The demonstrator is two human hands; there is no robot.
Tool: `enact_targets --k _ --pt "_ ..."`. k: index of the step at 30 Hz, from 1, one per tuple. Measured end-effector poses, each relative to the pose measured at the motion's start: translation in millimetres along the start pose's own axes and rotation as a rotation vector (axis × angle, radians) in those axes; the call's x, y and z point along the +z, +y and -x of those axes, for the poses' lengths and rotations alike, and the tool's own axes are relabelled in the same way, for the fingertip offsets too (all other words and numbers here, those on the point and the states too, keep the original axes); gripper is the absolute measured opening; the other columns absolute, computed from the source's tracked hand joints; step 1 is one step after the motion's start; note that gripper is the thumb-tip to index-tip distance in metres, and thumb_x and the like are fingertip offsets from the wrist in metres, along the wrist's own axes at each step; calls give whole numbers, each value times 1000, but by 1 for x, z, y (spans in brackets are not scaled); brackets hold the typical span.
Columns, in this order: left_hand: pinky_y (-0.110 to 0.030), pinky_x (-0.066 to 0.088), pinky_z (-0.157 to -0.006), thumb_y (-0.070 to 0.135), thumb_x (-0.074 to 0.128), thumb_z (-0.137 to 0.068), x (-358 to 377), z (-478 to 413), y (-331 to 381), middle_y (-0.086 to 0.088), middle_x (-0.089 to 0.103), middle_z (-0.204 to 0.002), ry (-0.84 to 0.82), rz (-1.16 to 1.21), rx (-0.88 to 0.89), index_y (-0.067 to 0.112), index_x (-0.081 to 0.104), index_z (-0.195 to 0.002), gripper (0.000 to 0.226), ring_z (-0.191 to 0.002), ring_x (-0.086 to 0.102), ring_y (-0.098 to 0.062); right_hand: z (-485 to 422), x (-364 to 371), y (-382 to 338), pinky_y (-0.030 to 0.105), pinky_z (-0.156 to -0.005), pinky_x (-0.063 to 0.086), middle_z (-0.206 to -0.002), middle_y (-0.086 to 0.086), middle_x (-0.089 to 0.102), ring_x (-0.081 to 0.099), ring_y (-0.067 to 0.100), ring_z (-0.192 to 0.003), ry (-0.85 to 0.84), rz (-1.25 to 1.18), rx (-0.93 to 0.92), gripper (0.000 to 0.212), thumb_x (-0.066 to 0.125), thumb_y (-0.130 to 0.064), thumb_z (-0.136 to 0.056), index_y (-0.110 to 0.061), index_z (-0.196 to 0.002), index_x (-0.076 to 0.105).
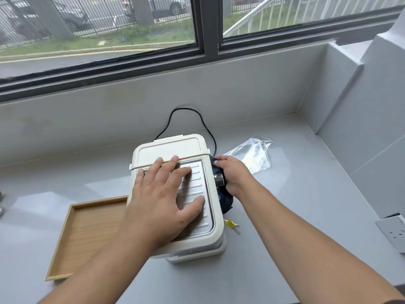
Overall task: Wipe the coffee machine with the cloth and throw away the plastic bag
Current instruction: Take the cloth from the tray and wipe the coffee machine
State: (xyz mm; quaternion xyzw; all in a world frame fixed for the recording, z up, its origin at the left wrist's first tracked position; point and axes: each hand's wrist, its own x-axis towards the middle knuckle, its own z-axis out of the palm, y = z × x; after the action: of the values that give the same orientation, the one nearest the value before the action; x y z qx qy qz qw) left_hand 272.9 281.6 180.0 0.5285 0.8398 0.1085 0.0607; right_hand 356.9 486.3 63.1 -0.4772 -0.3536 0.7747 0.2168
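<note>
Our right hand (pixel 234 176) presses the dark cloth (pixel 224 198) on the right side of the coffee machine (pixel 173 150) (wiping step, we judge); the left hand (pixel 163 194) lies flat, fingers spread, steadying its top. The plastic bag (pixel 252 153) waits at two o'clock, our next pickup.

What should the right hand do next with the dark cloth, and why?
Probably slide the dark cloth forward along the cream coffee machine's right side: the right hand presses it there while the left hand steadies the top.
</note>
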Motion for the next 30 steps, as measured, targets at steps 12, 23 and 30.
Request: enact_targets --k 12,23,30 --pt "-52 3 -129 85 33 -82 0 1 -1 16 20 -172 -2 3 1 47 36 -150 77 -160 2 -14 63 20 -59 29 -49 56 -77 11 73 68 20 -56 -90 -115 -159 25 49 10 -96 -9 -98 65" --pt "-54 0 -129 85 34 -82 7 -1 -6 12 25 -170 28 42 25 43 40 -150 80 -159 5 -16 119 46 -87 29 -45 52 -91 2 73 70 14 -61 -47 231 -436 30 53 4 -93 -20 -98 70" --pt "-43 39 -107 56 55 -78 4 3 -10 1 48 -112 217 266 -47 20 43 -107 48 -113 37 -22 144 90 -67 25 -64 51 -93 5 74 63 14 -72 -125 733 -461 25 61 0 -89 -22 -94 73"
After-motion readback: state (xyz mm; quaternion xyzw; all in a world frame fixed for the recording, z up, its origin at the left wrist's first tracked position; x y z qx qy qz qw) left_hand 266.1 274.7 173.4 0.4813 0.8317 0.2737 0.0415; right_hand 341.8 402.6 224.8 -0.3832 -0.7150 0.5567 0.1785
